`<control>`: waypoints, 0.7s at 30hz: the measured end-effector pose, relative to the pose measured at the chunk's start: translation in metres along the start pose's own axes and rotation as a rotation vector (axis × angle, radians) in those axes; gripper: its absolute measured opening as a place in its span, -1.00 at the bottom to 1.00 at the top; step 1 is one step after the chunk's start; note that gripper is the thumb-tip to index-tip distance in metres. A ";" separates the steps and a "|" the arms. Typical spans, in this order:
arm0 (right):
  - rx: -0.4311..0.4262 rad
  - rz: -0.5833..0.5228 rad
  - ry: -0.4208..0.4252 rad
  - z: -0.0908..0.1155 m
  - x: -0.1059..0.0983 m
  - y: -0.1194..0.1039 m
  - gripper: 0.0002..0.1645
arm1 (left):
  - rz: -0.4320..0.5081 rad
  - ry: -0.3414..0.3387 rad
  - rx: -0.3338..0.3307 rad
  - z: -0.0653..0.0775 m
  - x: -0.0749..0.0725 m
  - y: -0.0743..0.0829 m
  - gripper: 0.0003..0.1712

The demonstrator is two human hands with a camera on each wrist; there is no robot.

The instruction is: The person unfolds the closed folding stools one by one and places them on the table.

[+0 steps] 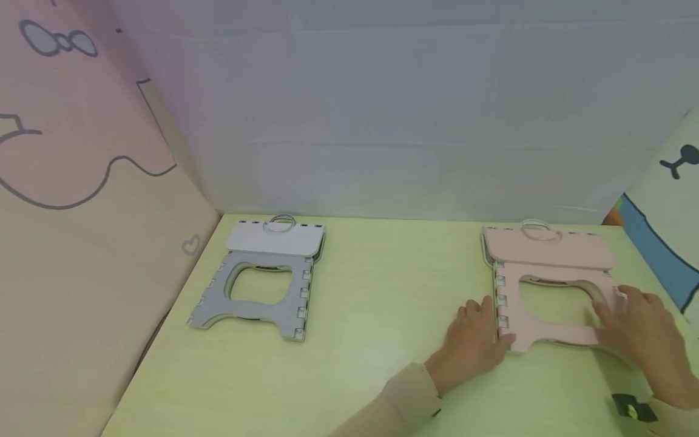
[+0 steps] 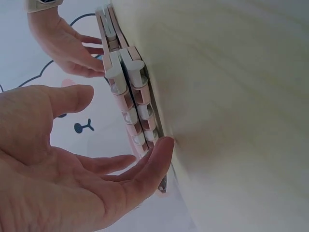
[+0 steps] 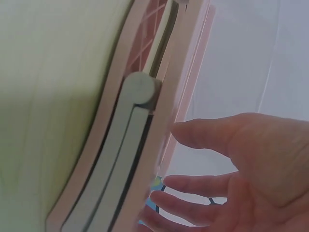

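A pink folding stool (image 1: 551,247), folded flat, lies on the table at the right. Beside its left edge is my left hand (image 1: 474,343), thumb toward the leg's corner. The left wrist view shows that palm (image 2: 63,169) with loosely bent fingers around nothing, close to the hinged edge (image 2: 133,106). My right hand (image 1: 650,334) is at the stool's right leg. In the right wrist view its thumb (image 3: 203,134) comes right up to the pink panel (image 3: 169,96), the other fingers extended. A second folding stool (image 1: 262,309), grey with a white top, lies folded at the left.
The pale yellow-green table (image 1: 382,291) ends at a grey-white covered wall (image 1: 382,121) behind. Printed panels stand at the left (image 1: 82,255) and the right (image 1: 671,200). A small black item (image 1: 633,408) shows by my right sleeve.
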State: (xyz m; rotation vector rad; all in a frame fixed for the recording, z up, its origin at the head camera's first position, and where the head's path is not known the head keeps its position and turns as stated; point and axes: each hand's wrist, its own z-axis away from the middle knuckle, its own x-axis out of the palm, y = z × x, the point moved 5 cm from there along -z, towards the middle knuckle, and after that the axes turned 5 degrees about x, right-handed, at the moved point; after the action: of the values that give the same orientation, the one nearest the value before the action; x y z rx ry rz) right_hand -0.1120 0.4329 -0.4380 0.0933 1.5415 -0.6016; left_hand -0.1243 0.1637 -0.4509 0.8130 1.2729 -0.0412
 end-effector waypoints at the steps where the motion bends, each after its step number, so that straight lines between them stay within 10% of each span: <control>1: 0.000 -0.004 -0.012 0.000 0.001 0.001 -0.20 | 0.008 -0.006 0.000 0.000 0.000 0.000 -0.28; 21: 0.066 0.025 -0.069 -0.010 0.016 0.019 -0.30 | -0.076 -0.058 0.001 -0.006 0.009 0.010 -0.25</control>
State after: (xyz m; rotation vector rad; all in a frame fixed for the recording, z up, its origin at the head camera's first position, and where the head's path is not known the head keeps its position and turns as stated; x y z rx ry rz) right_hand -0.1141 0.4482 -0.4595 0.1407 1.4520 -0.6302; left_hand -0.1218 0.1778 -0.4539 0.7591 1.2482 -0.1255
